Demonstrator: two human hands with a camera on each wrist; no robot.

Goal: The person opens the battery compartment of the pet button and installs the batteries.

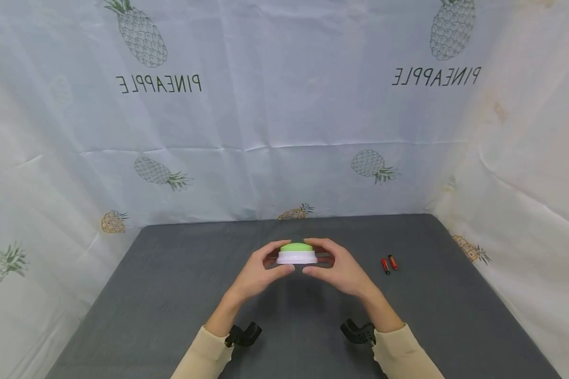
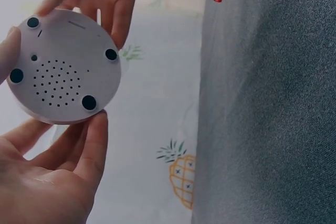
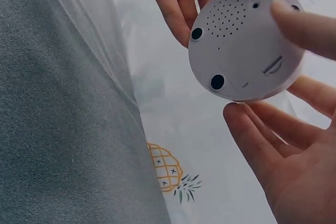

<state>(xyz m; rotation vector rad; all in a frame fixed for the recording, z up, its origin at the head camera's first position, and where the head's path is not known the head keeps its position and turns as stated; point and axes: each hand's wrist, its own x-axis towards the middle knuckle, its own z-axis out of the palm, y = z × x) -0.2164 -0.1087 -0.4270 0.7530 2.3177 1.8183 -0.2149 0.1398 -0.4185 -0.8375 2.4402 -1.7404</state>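
Both hands hold a round sound button [image 1: 297, 256] with a green domed top and a white base, raised above the dark table. My left hand [image 1: 256, 271] grips its left side, thumb toward me and fingers at the far side. Mirroring that, my right hand [image 1: 342, 269] grips the right side. Its white underside [image 2: 63, 66] faces the left wrist camera, showing a patch of speaker holes, several dark round feet and a small slot. The same underside [image 3: 247, 40] appears in the right wrist view, partly covered by the right thumb [image 3: 304, 27].
Two small red-and-black batteries [image 1: 389, 264] lie on the grey tabletop [image 1: 180, 295], right of the hands. White cloth [image 1: 275, 105] printed with pineapples hangs behind the table and along both sides. A black band [image 1: 244, 335] sits on each wrist.
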